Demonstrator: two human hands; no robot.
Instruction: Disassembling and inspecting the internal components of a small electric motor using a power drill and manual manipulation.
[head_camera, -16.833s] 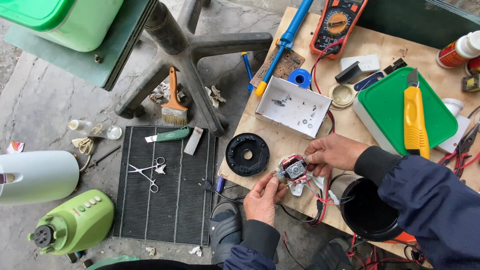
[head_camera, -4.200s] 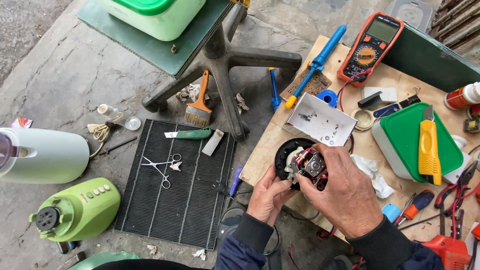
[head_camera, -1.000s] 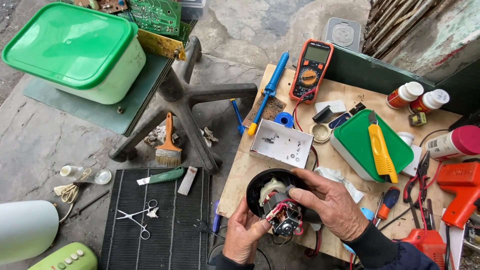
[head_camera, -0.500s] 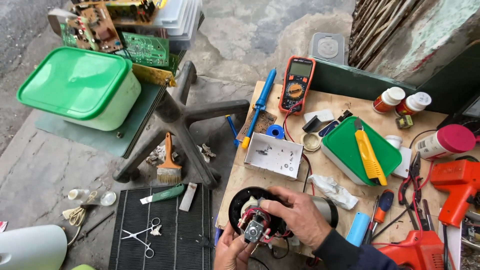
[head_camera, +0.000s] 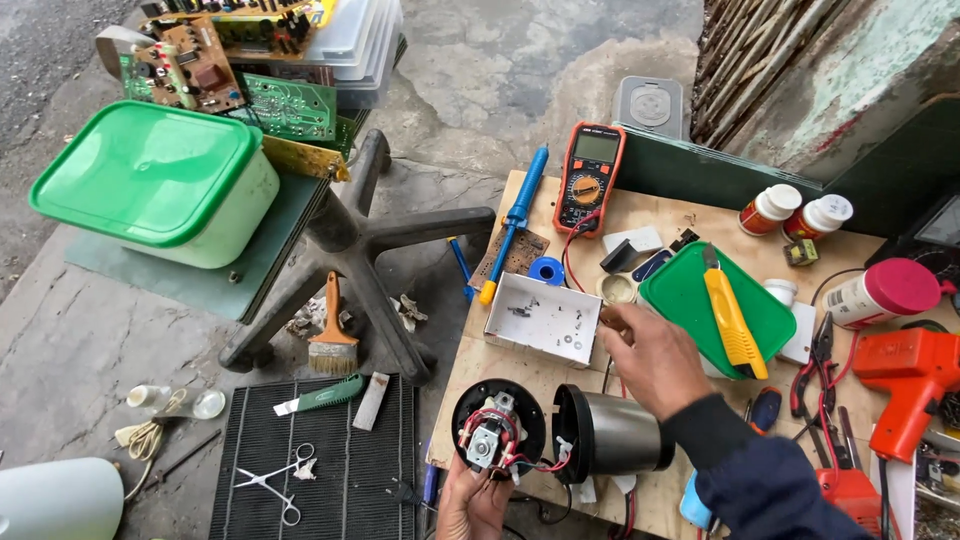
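The round black motor plate (head_camera: 497, 430), wires showing, sits at the bench (head_camera: 650, 215) front edge, gripped by the half-cropped left hand (head_camera: 470, 503), while the right hand (head_camera: 655, 358) hovers loose, empty-looking, fingertips hidden, above the steel housing (head_camera: 612, 434).

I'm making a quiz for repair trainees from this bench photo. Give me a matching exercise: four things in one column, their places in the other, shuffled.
Things:
1. yellow knife
2. scissors
3. meter
4. brush

Places:
A. on the ground beside the chair base
B. on the green lid
C. at the board's far edge
D. on the black grille

Pairs: 1-B, 2-D, 3-C, 4-A
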